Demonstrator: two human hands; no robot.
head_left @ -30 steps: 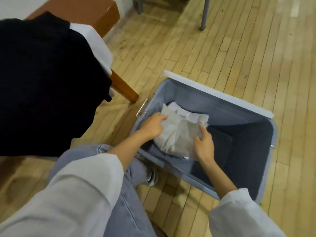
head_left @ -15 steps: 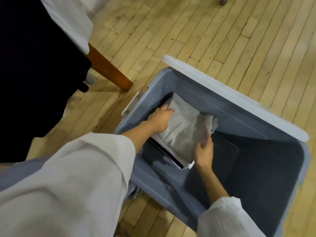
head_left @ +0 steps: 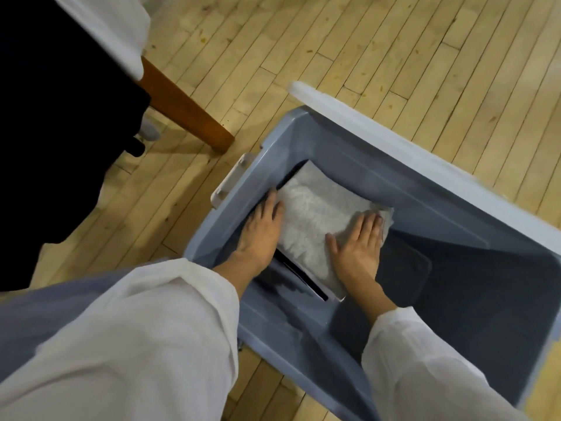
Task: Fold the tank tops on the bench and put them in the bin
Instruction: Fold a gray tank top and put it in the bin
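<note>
The folded grey tank top (head_left: 318,220) lies inside the bin (head_left: 425,189), at its left end, on top of a small stack (head_left: 303,278) whose black and white edges show beneath it. Both hands are flat and hold nothing. The left hand (head_left: 261,229) presses the top's left edge beside the bin wall. The right hand (head_left: 358,247), fingers spread, presses its right part.

The main risk, as I judge it, lies in lifting off. If a palm drags, the soft cloth slides and the fold opens (the far right corner looks rumpled by the fingertips). Pressing off-centre could also tip the stack toward the bin's bare right side.

On the bench (head_left: 188,120) a black garment (head_left: 60,132) and a white garment (head_left: 121,31) drape over the edge, and a passing sleeve could pull them to the floor (head_left: 394,56).
</note>
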